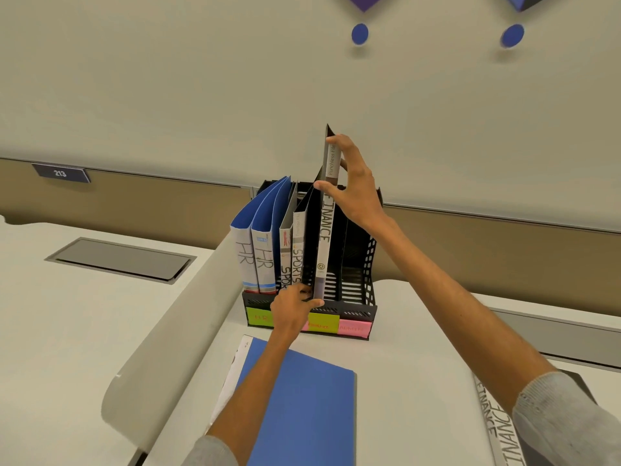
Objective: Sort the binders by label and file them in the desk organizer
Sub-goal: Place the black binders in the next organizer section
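A black mesh desk organizer (364, 290) stands on the desk, with coloured sticky labels along its front. Two blue HR binders (255, 253) fill its left slot, and two SPORTS binders (291, 253) stand beside them. A black FINANCE binder (323, 237) stands upright, its lower end in the third slot. My right hand (353, 183) grips its top spine. My left hand (294, 306) holds its bottom corner at the organizer's front. The rightmost slot holds nothing. A blue binder (299, 398) lies flat in front, and another FINANCE binder (500, 428) lies at the lower right under my right arm.
A grey cable hatch (121, 260) is set into the desk at left. A low partition with a sign reading 213 (60, 173) runs behind the desk. A curved raised desk edge (174, 317) runs left of the organizer.
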A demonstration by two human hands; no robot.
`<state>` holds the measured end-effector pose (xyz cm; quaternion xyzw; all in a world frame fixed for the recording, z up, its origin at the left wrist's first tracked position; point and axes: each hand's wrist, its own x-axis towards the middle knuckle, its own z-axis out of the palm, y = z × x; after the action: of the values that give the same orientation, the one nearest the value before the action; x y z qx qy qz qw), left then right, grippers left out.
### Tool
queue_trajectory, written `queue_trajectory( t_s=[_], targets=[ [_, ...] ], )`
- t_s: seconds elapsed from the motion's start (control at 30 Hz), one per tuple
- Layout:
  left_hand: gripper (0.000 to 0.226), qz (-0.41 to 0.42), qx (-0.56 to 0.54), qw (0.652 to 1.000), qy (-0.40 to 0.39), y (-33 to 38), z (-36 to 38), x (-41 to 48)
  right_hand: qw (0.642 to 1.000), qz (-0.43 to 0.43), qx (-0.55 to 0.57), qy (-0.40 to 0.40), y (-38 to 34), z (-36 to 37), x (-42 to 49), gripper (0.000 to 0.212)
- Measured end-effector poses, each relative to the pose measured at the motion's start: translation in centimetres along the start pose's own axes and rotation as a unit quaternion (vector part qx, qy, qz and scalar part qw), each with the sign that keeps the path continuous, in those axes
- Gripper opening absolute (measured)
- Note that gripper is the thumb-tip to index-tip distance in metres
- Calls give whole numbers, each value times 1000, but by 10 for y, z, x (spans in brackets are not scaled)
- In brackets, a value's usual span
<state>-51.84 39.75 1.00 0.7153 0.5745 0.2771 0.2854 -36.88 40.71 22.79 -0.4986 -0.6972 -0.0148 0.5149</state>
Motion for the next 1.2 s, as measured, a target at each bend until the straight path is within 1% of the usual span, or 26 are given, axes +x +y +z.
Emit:
queue_trajectory(
  t_s=[0.07, 0.2, 0.4, 0.5, 0.6, 0.7, 0.77, 0.83, 0.9, 1.0, 1.07, 1.2],
  targets=[
    [52, -12, -13, 1000, 18, 3, 1, 1, 1000, -5, 0, 12, 1, 1, 0, 70],
    [40, -6, -5, 999, 41, 4, 5, 0, 999, -17, 6, 34, 3, 6, -1, 70],
    [26, 0, 67, 998, 3, 9, 2, 9, 998, -26, 10, 57, 4, 15, -1, 70],
    [22, 42, 104, 994, 5, 7, 7, 7, 999, -38, -15, 27, 4, 20, -8, 67],
    [22, 50, 93, 994, 29, 5, 13, 6, 998, -36, -47, -9, 13, 26, -32, 61],
    [30, 27, 85, 996, 25, 0, 20, 4, 998, 5, -57, -28, 33, 27, -63, 55],
    [45, 10, 83, 996, 26, -1, 23, 2, 997, 17, -71, -28, 45, 29, -77, 54],
    [66, 3, 82, 996, 34, 0, 28, 0, 996, 24, -80, -5, 50, 30, -82, 52],
    [86, -17, 79, 996, 46, 6, 32, -5, 996, 34, -77, 1, 52, 30, -82, 51],
    [102, -44, 72, 995, 62, 18, 42, -8, 996, 37, -80, 2, 54, 28, -83, 46],
    [105, -60, 79, 993, 63, 28, 49, -6, 996, 43, -77, 20, 56, 26, -83, 41],
    [84, -75, 98, 990, 75, 36, 55, 1, 995, 66, -55, 59, 58, 19, -80, 33]
  ],
)
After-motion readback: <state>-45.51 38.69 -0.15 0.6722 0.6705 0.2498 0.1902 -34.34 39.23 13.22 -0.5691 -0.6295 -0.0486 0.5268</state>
